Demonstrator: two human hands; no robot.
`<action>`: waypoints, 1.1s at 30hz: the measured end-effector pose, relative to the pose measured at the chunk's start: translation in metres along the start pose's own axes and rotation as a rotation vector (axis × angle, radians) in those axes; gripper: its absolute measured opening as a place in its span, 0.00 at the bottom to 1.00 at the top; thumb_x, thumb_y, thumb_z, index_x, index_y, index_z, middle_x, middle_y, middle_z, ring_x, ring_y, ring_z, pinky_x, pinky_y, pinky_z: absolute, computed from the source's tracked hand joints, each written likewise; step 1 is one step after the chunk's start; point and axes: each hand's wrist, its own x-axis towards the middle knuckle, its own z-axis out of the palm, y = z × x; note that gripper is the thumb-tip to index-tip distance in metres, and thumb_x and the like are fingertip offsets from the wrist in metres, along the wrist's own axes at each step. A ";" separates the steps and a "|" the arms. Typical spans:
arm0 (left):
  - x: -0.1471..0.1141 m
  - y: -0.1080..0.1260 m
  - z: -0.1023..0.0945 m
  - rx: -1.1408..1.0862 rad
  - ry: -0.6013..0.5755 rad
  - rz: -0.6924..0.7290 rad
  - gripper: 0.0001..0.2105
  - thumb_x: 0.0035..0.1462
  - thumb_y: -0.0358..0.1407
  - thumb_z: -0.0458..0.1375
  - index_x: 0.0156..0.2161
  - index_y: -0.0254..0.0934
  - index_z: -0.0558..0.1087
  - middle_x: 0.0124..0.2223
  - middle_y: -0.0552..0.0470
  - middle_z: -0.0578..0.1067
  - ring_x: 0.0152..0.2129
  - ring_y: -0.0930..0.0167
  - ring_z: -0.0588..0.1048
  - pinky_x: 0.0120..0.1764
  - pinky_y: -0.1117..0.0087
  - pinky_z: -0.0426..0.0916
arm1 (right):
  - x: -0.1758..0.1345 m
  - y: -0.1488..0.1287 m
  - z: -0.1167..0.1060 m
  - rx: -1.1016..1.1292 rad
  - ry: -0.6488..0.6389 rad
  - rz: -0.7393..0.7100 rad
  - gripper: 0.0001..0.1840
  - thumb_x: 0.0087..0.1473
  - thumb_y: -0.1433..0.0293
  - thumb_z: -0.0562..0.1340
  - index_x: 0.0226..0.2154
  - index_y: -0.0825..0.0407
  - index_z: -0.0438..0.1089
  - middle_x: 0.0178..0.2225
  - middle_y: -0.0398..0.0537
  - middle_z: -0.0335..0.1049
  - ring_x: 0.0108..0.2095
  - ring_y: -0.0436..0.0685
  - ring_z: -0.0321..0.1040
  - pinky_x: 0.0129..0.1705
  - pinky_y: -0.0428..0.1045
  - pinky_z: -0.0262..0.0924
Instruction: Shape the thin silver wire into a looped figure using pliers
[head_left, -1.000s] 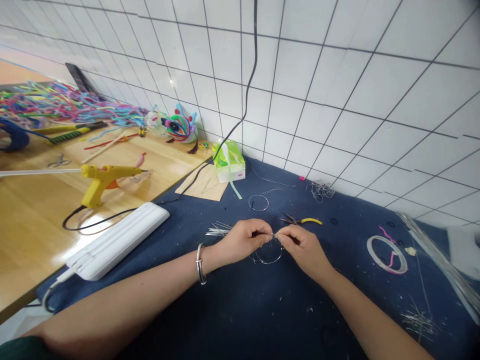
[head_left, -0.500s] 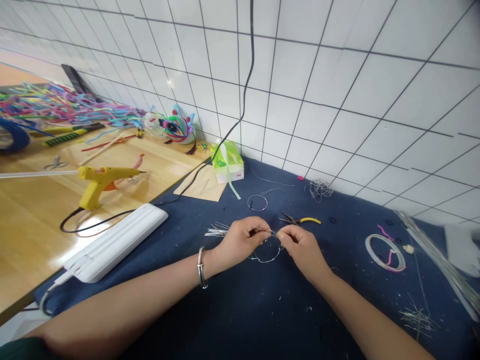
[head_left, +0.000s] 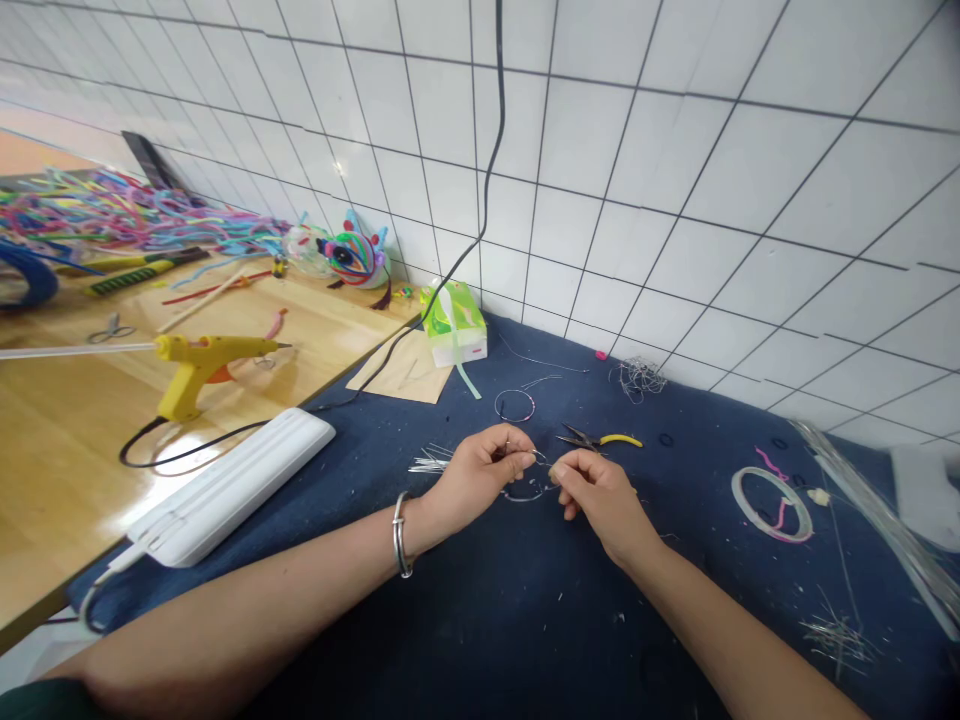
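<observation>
Wire loop (head_left: 523, 498) sat between left hand (head_left: 487, 468) and right hand (head_left: 600, 495), over blue cloth (head_left: 480, 620), well in from wall-side edge. Both pinched it narrowly, held stretch crosswise, curve bowed toward wearer; neither hand clearly nearer.

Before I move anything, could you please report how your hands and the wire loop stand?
Left hand, right hand: both pinching the wire loop. Loop between them, partly hidden. Yellow-handled needle-nose pliers beyond the right hand, not blocking.

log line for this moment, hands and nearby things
left hand: pinching wire loop | right hand: pinching same loop | beyond hands: yellow-handled needle-nose pliers, beaded wire ring | surface: dark blue cloth
</observation>
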 end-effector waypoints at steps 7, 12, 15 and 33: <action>0.003 0.000 -0.001 -0.261 0.015 -0.067 0.07 0.51 0.34 0.57 0.36 0.35 0.66 0.27 0.57 0.66 0.23 0.79 0.65 0.28 0.77 0.60 | -0.003 -0.004 0.002 0.199 -0.024 0.047 0.11 0.50 0.62 0.57 0.27 0.53 0.65 0.24 0.42 0.64 0.20 0.46 0.60 0.21 0.44 0.59; 0.006 -0.003 -0.006 -0.343 -0.035 -0.166 0.12 0.51 0.37 0.58 0.40 0.35 0.65 0.31 0.53 0.69 0.25 0.77 0.69 0.31 0.73 0.63 | -0.001 -0.004 -0.001 0.154 0.062 -0.033 0.12 0.51 0.61 0.56 0.28 0.54 0.65 0.24 0.43 0.65 0.21 0.47 0.61 0.23 0.45 0.60; 0.008 -0.006 -0.009 -0.286 -0.055 -0.148 0.11 0.50 0.35 0.58 0.38 0.35 0.65 0.29 0.54 0.69 0.23 0.78 0.69 0.29 0.74 0.62 | 0.001 -0.006 -0.005 0.028 0.047 -0.052 0.12 0.51 0.61 0.56 0.31 0.53 0.67 0.26 0.44 0.65 0.23 0.48 0.61 0.24 0.45 0.59; 0.006 -0.002 -0.007 -0.172 -0.129 -0.069 0.06 0.51 0.32 0.56 0.34 0.34 0.64 0.27 0.57 0.68 0.20 0.80 0.67 0.27 0.76 0.60 | -0.001 -0.018 -0.010 -0.399 -0.001 -0.203 0.08 0.49 0.65 0.57 0.25 0.51 0.66 0.24 0.42 0.63 0.26 0.50 0.59 0.29 0.45 0.54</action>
